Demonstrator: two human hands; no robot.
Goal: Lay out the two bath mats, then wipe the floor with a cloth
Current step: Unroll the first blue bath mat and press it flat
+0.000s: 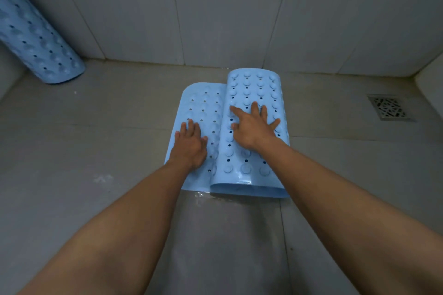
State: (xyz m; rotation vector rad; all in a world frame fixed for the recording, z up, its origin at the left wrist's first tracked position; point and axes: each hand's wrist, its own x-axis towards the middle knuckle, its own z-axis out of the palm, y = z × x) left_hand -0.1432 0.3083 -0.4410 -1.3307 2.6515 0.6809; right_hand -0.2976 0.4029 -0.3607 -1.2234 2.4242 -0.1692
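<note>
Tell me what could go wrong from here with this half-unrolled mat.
1. The rolled part of the mat looks springy; if the right hand lifts, it may curl back over the flat part under the left hand.
2. The floor looks wet at the mat's near edge, so the mat might slide.
3. Unrolling rightward heads toward the floor drain and may cover it.

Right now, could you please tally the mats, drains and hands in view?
Mats: 2 (half-unrolled mat, rolled mat)
Drains: 1 (drain)
Hands: 2 (left hand, right hand, both flat on the half-unrolled mat)
Total: 5
</note>
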